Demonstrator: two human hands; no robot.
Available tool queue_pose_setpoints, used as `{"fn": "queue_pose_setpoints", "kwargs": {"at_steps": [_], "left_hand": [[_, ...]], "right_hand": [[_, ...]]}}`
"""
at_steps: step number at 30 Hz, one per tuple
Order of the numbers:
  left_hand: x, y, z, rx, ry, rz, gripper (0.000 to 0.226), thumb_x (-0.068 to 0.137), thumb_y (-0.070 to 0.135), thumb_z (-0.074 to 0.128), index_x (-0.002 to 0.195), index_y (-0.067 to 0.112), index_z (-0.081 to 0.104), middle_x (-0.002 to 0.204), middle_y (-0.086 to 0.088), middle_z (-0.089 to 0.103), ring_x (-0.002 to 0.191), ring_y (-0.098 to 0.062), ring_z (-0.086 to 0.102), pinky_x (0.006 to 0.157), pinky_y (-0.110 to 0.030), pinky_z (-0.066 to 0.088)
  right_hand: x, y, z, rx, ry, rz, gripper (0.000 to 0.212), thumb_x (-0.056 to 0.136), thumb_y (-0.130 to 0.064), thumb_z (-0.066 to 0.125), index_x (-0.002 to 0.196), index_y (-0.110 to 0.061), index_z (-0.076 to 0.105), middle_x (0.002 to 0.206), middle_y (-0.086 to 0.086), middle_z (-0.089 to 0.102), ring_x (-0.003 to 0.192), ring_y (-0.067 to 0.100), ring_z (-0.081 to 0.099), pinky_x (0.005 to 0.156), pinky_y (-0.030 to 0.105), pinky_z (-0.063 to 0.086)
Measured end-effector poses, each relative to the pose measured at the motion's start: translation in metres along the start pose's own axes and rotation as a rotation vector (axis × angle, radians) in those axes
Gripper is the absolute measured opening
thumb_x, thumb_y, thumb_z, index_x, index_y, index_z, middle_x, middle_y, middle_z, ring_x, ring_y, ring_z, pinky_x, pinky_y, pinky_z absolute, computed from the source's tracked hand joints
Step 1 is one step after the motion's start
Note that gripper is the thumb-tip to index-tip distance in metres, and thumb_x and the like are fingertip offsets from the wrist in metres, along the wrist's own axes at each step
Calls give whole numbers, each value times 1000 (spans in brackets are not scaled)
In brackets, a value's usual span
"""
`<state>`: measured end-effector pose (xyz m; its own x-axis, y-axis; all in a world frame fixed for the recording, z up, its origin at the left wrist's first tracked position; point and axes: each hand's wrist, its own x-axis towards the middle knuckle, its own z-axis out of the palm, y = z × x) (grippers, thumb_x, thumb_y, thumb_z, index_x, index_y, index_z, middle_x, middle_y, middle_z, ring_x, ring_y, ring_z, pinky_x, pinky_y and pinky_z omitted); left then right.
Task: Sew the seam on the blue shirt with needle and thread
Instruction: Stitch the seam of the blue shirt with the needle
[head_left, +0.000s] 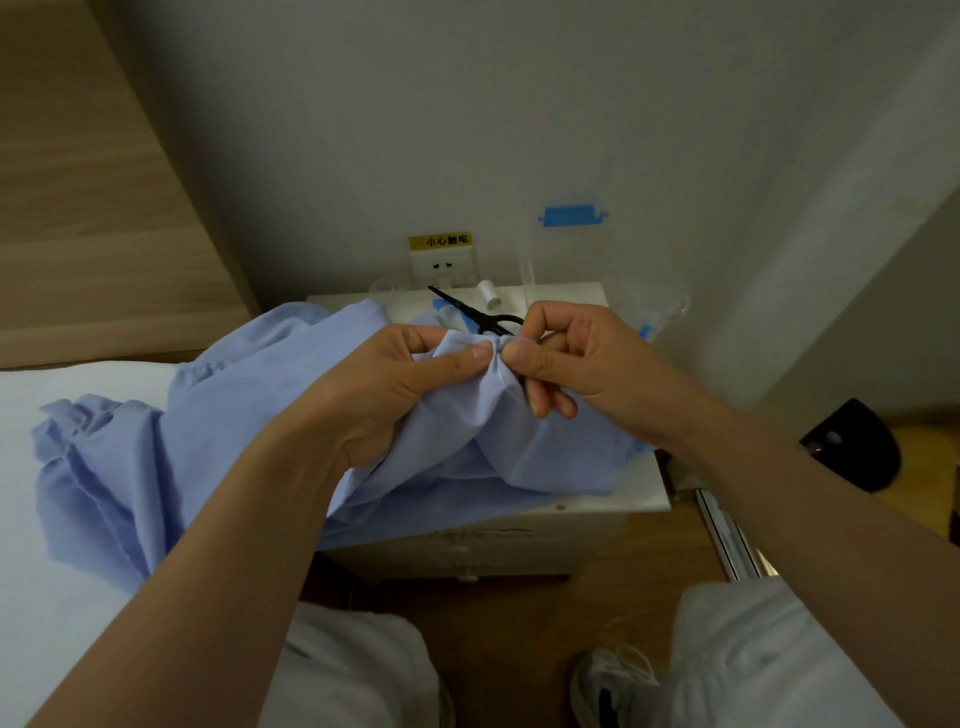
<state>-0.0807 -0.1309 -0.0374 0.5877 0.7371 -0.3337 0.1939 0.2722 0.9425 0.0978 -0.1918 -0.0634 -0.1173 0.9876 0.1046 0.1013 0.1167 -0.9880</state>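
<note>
A light blue shirt drapes from the white bed across the white nightstand. My left hand pinches a raised fold of the shirt between thumb and fingers. My right hand pinches the same fold right beside it, thumb tips nearly touching. The needle and thread are too small to make out between the fingers. A white thread spool stands at the back of the nightstand.
Black scissors lie on the nightstand behind my hands. A wall socket with a yellow label sits above it. Clear plastic packaging stands at the right. The bed is at left, my knees and a shoe below.
</note>
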Motion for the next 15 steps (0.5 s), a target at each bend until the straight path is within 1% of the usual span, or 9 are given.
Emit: {"fn": "queue_pose_setpoints", "kwargs": {"at_steps": [2,4,6,8,10,13,15], "left_hand": [[2,-1,-1,8,22,15,25,71,29,62,87,11,70,75,-4,72,68,-10,67,60,-17,53],[4,-1,-3,12,60,19,22,78,29,61,86,11,71,78,-6,72,72,-13,66,65,-20,54],[4,-1,-3,6,65,23,18,86,25,58,81,12,70,73,-4,72,69,-12,66,64,-19,54],[4,-1,0,16,52,19,19,89,22,56,79,11,68,67,-1,71,62,-8,65,58,-15,53],[5,-2,1,41,53,21,18,89,23,56,81,11,68,66,0,70,62,-7,65,58,-14,52],[7,-4,0,38,39,62,19,89,21,56,91,9,71,80,-3,73,74,-8,67,67,-15,52],[7,-6,1,35,28,72,21,87,22,58,96,10,72,87,-6,74,79,-10,68,72,-17,53]], "right_hand": [[1,0,1,-5,1,-11,17,89,-24,57,82,-8,56,57,1,65,45,10,51,53,19,46],[3,0,-2,-2,2,-20,11,96,-10,51,89,-8,58,63,1,67,51,10,55,59,21,49],[3,0,-4,-19,-14,-26,16,98,0,44,94,-6,58,67,1,68,55,12,56,63,21,49],[3,1,-2,-42,-42,-32,14,99,0,43,96,-5,56,68,2,68,56,13,58,64,22,50],[2,1,0,-41,-54,-44,10,99,-2,44,97,-6,53,69,4,67,57,13,59,64,22,50],[2,0,-1,-28,-54,-62,8,100,-1,43,102,-7,48,66,3,67,56,15,59,63,23,50],[3,1,-1,-53,-55,-55,9,100,-2,43,106,-7,47,65,2,67,57,13,60,63,23,50]]}}
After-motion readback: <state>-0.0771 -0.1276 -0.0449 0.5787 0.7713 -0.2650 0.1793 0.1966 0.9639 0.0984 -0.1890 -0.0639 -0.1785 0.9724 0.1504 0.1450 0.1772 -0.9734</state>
